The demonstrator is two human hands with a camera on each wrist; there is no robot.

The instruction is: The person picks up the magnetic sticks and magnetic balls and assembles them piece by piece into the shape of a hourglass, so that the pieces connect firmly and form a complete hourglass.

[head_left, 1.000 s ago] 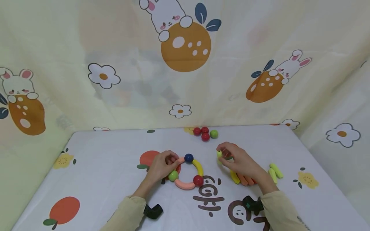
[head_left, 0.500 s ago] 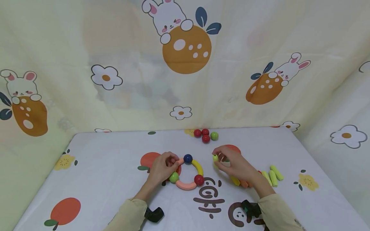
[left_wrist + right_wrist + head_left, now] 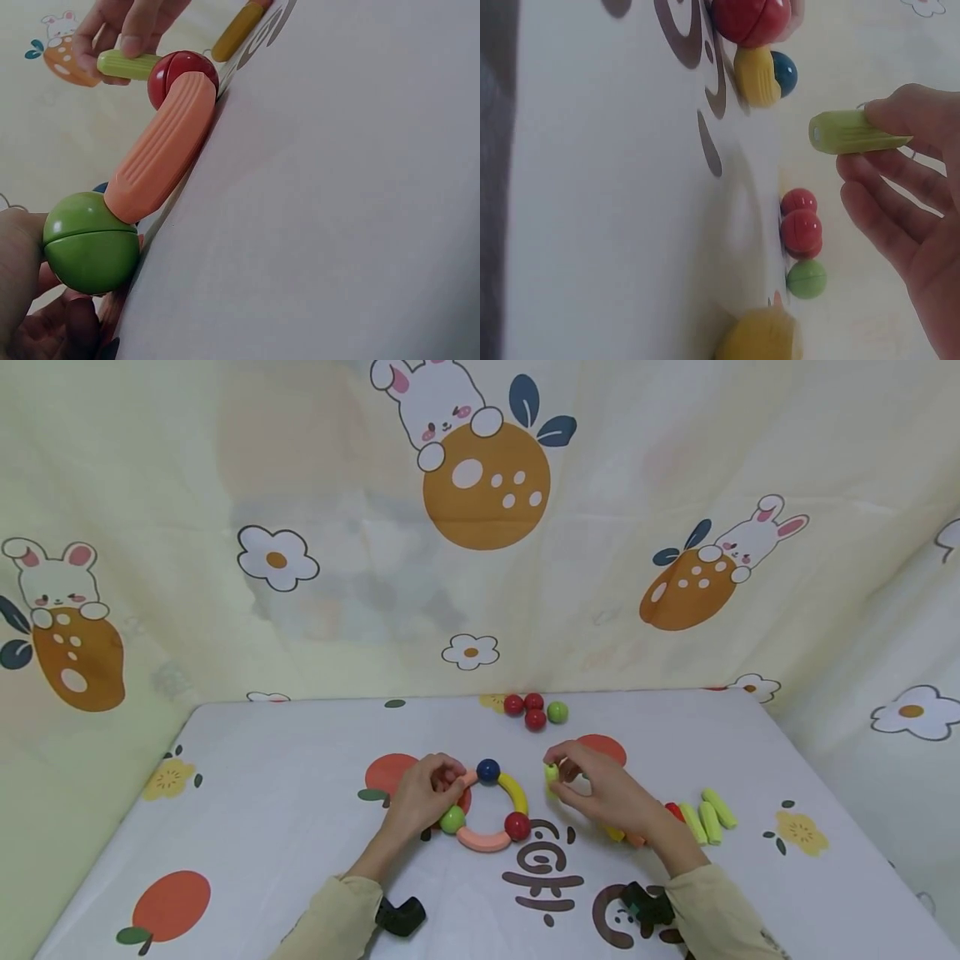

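Note:
A ring of balls and curved bars lies on the table: a blue ball [image 3: 488, 771], a yellow bar [image 3: 514, 794], a red ball [image 3: 517, 826], a salmon-pink bar [image 3: 482, 840], a green ball [image 3: 452, 819] and a second pink bar [image 3: 468, 777]. My left hand [image 3: 425, 793] pinches that second pink bar at the ring's upper left, its grip partly hidden behind the green ball in the left wrist view. Between thumb and fingers, my right hand [image 3: 603, 783] holds a ridged light green stick [image 3: 855, 133] above the table, right of the ring.
Red balls [image 3: 535, 719] and another green ball [image 3: 557, 712] sit at the table's far edge. Several light green sticks [image 3: 709, 822] lie right of my right forearm. Yellow and orange bars [image 3: 615, 833] are partly covered by that hand. A patterned curtain [image 3: 360, 610] rises behind.
My right hand has moved left toward the ring with the light green stick, uncovering more sticks at the right. The left hand stays on the pink bar.

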